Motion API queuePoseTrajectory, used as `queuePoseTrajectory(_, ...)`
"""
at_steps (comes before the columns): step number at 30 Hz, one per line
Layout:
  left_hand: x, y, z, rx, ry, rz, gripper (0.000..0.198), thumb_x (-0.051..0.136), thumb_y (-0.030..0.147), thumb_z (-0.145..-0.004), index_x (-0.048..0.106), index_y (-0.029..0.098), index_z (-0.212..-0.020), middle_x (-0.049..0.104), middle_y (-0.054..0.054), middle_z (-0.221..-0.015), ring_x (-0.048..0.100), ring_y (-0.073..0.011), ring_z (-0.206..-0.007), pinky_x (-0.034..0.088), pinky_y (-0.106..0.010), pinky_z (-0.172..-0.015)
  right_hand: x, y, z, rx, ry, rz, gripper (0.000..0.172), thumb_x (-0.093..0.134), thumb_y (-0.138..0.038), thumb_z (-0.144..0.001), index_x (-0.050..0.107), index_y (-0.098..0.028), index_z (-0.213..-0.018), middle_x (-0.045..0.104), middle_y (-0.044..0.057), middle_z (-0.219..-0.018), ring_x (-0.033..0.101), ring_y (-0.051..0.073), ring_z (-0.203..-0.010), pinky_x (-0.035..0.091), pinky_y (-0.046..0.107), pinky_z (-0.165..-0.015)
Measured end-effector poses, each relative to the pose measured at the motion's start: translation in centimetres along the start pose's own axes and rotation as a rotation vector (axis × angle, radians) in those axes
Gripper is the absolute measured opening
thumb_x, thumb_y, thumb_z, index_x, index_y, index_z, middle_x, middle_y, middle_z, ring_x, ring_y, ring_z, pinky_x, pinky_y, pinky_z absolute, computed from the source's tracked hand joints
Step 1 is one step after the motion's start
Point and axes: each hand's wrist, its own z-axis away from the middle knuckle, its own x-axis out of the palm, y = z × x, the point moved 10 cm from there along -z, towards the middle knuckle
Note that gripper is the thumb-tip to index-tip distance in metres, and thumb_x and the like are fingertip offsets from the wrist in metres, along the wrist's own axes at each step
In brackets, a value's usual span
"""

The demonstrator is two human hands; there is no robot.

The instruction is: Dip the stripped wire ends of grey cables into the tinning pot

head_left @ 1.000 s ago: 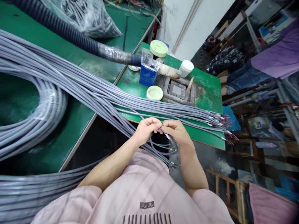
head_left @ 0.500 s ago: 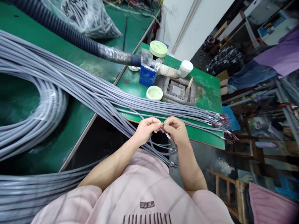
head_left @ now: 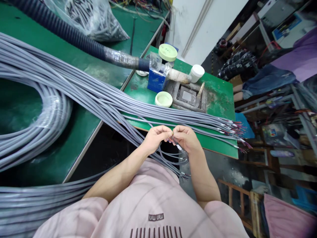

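At centre frame we pinch one grey cable by its bared coloured wires, left hand and right hand meeting, fingers closed tight on the strands just off the green table's near edge. At right, a row of cable ends already lies stripped; loose cables dangle below our hands.

Both forearms are reaching fwd from the torso, bare, elbows bent, converging in front of the chest. L hand is curling loosely, knuckles up, thumb & index tips pinching shut and pointing toward the R. R hand is facing it, fingers curled, tips pinching shut too. Fingertips of both hands are nearly meeting; wrists are angling slightly inward.
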Motion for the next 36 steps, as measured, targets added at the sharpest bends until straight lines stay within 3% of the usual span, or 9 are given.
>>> queuePoseTrajectory(11,0.2,0.5,0.0,0.050,-0.041,-0.040,0.025,0.080,0.035,-0.063,0.066,0.014,-0.064,0.065,-0.001,-0.056,0.057,-0.0104,-0.050,0.041,-0.022,-0.051,-0.3,0.2,0.1,0.011,0.018,0.052,0.024,0.079,-0.029,-0.061,0.059,-0.015,-0.058,0.060,-0.003,-0.051,0.054,0.009,-0.045,0.044,0.020,-0.043)
queuePoseTrajectory(18,-1.1,0.7,0.1,0.084,0.100,-0.055,0.024,0.078,0.037,-0.063,0.066,0.016,-0.064,0.061,0.002,-0.056,0.045,-0.0066,-0.049,0.036,-0.020,-0.050,-0.2,-1.3,1.5,-0.100,0.032,0.228,0.022,0.071,-0.038,-0.076,0.062,-0.019,-0.081,0.066,-0.002,-0.063,0.060,0.010,-0.048,0.047,0.020,-0.050)
queuePoseTrajectory(22,-0.8,0.7,0.1,0.092,0.076,-0.054,0.025,0.079,0.037,-0.064,0.068,0.015,-0.066,0.061,0.002,-0.058,0.046,-0.0061,-0.051,0.037,-0.019,-0.051,-0.5,-1.9,1.9,-0.119,0.065,0.311,0.022,0.069,-0.038,-0.078,0.062,-0.018,-0.074,0.063,-0.003,-0.057,0.056,0.008,-0.044,0.041,0.019,-0.045)
queuePoseTrajectory(36,-0.2,0.2,0.2,0.057,0.011,-0.055,0.027,0.081,0.040,-0.063,0.069,0.015,-0.068,0.066,-0.001,-0.061,0.051,-0.0074,-0.052,0.038,-0.021,-0.050,-0.5,-1.1,1.4,-0.106,0.018,0.213,0.020,0.067,-0.032,-0.076,0.063,-0.017,-0.064,0.063,-0.001,-0.053,0.055,0.010,-0.046,0.042,0.022,-0.048)
